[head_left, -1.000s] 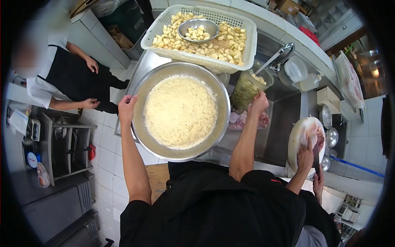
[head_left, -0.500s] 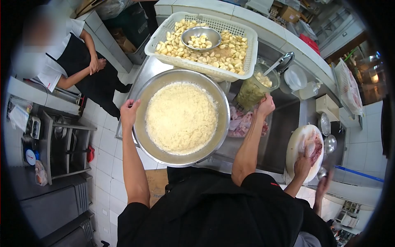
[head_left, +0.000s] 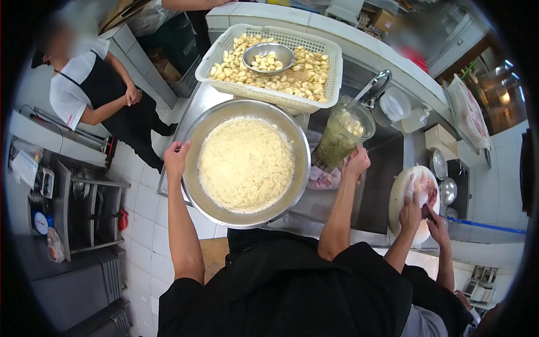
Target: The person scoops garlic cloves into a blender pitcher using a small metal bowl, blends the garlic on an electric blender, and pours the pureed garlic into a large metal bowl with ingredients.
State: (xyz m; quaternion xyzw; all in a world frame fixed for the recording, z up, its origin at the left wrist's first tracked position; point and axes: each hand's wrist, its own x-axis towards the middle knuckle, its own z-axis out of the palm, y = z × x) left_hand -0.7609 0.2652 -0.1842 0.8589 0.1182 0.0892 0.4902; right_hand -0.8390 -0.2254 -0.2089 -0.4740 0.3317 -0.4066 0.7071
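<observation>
My left hand [head_left: 177, 155] pinches the left rim of a wide steel bowl [head_left: 191, 185]. A pale yellow, finely chopped mass [head_left: 246, 165] fills much of that bowl. My right hand [head_left: 357, 163] is closed at the near side of a clear blender jug [head_left: 340, 136], apparently on its handle, which the fingers hide. Greenish contents and pale peeled cloves show inside the jug, which leans over the sink beside the bowl. Behind the bowl, a white plastic crate [head_left: 216, 86] holds many peeled garlic cloves [head_left: 236, 70] and a small steel bowl [head_left: 268, 58] with more cloves.
Raw meat [head_left: 324, 178] lies in the sink [head_left: 377, 194] below the jug. On the right, a co-worker's hands work on meat on a round white board [head_left: 400, 191]. A faucet [head_left: 382, 84] rises behind the sink. Another person [head_left: 120, 104] stands at the left.
The jug and my right hand have come slightly nearer to me. At the right, the co-worker's second hand has moved onto the meat. My left hand keeps its place on the bowl.
</observation>
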